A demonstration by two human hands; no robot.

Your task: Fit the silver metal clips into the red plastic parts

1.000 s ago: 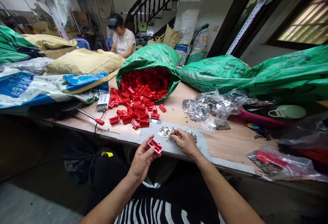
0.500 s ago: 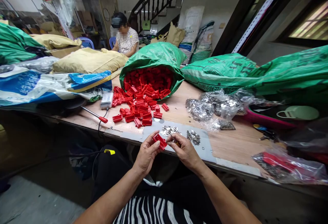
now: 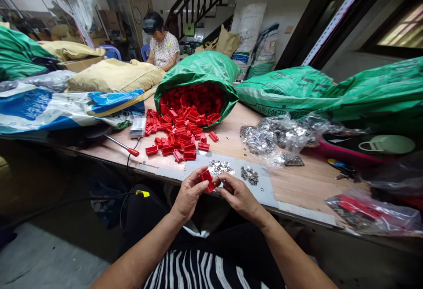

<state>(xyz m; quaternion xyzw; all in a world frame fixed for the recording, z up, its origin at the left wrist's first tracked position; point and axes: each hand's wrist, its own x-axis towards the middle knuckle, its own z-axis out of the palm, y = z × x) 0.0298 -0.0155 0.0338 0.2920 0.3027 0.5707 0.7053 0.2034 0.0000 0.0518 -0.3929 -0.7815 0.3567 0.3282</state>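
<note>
My left hand (image 3: 189, 195) grips a small red plastic housing (image 3: 207, 179), its hollow side turned up, just over the table's front edge. At the housing's right end is my right hand (image 3: 236, 194), its thumb and forefinger pinched together. Whatever sits in that pinch is too small to make out. Behind the hands, a pile of flat shiny metal pieces (image 3: 221, 167) and a second pile of small metal parts (image 3: 249, 175) lie on a grey sheet (image 3: 264, 187). More red housings (image 3: 180, 137) spill out of a green sack (image 3: 201, 66) farther back.
Clear bags of metal parts (image 3: 259, 139) lie right of centre, near a pink basket (image 3: 340, 154). Another clear bag (image 3: 380, 214) rests at the front right. A red-tipped metal rod (image 3: 122, 146) lies at left. A co-worker (image 3: 163, 49) sits beyond the sacks.
The red housing has been tilted more upright in my left hand. My right fingers have shifted slightly and stay at its right end. The piles look the same.
</note>
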